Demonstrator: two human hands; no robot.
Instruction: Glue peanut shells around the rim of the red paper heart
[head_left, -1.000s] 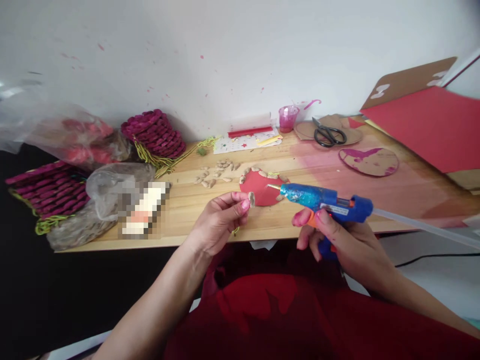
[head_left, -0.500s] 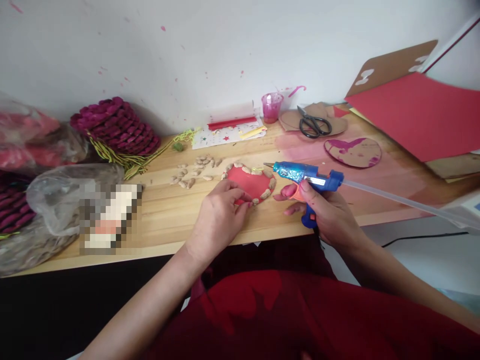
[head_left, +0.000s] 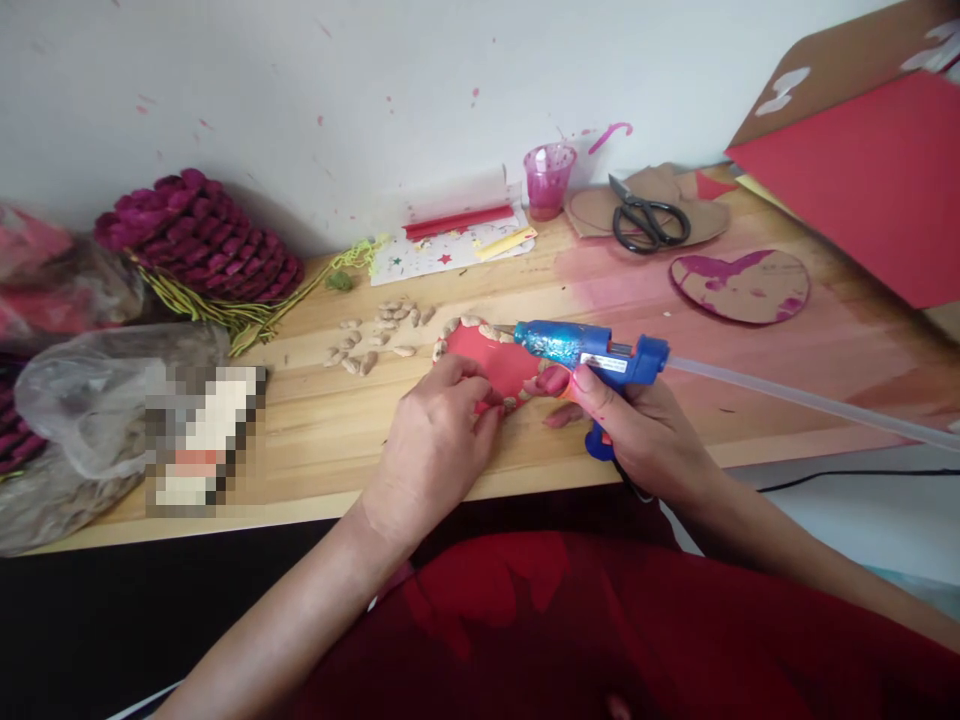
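Observation:
A red paper heart [head_left: 491, 360] edged with pale shells lies on the wooden table [head_left: 322, 440]. My left hand [head_left: 439, 440] rests on its near edge, fingers curled and pinched down on a shell at the rim; the shell itself is hidden. My right hand [head_left: 637, 420] grips a blue glitter glue gun [head_left: 592, 350] just right of the heart, its nozzle pointing left over the heart's top edge. A clear glue stick [head_left: 795, 400] juts out behind the gun.
Loose shells [head_left: 375, 335] lie left of the heart. Behind are a pink cup [head_left: 547, 178], black scissors [head_left: 649, 215] on cardboard, a paint-stained cardboard disc [head_left: 739, 285], starred paper [head_left: 442, 250] and red card [head_left: 870, 180]. Magenta woven pieces [head_left: 199, 240] and plastic bags [head_left: 82, 400] crowd the left.
My left hand brought a shell down from in front of the heart onto its near edge and now presses there. The glue gun moved slightly left and nearer the heart.

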